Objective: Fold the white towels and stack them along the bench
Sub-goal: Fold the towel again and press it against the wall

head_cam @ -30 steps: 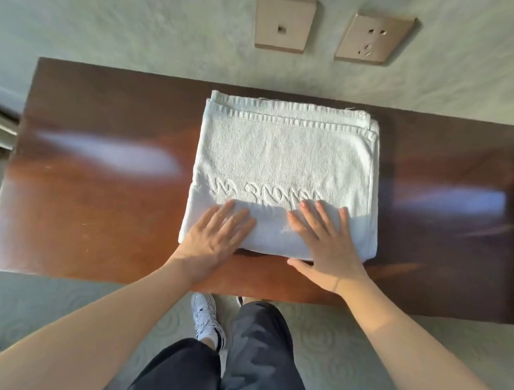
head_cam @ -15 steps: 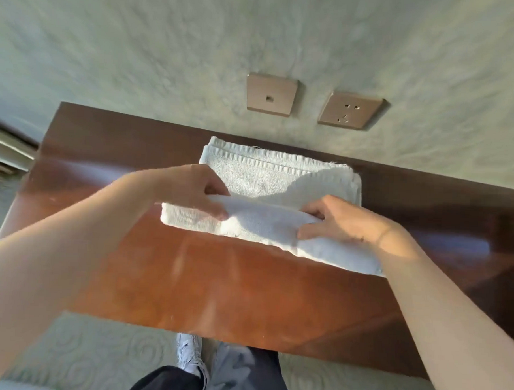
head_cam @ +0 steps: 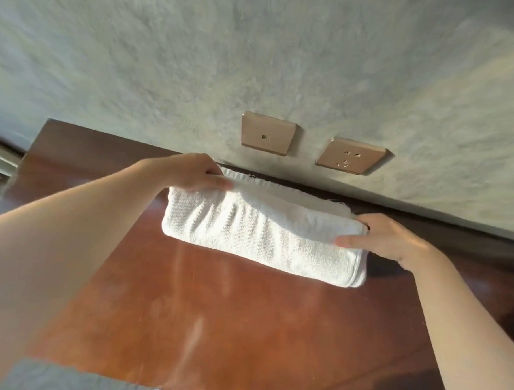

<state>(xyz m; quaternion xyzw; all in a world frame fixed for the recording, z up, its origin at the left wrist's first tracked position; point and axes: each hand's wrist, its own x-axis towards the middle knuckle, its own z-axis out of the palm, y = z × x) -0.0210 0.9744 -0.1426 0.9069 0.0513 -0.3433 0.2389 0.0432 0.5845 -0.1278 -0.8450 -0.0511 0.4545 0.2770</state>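
Note:
One white towel (head_cam: 260,233) lies folded over into a long thick bundle at the back of the brown wooden bench (head_cam: 209,316), close to the wall. My left hand (head_cam: 192,173) grips the folded layer at the towel's far left corner, fingers on top. At the towel's right end my right hand (head_cam: 386,237) holds the fold, thumb on top and fingers behind. The hemmed far edge of the lower layers shows just beyond the fold.
Two beige wall plates, a switch (head_cam: 268,133) and a socket (head_cam: 351,155), sit on the grey-green textured wall (head_cam: 256,53) just above the bench's back edge. The bench's front edge runs along the bottom, with carpet (head_cam: 50,377) below it.
Both hands took the towel's near edge and carried it over to the far edge, halving the towel. The view has tilted up toward the wall.

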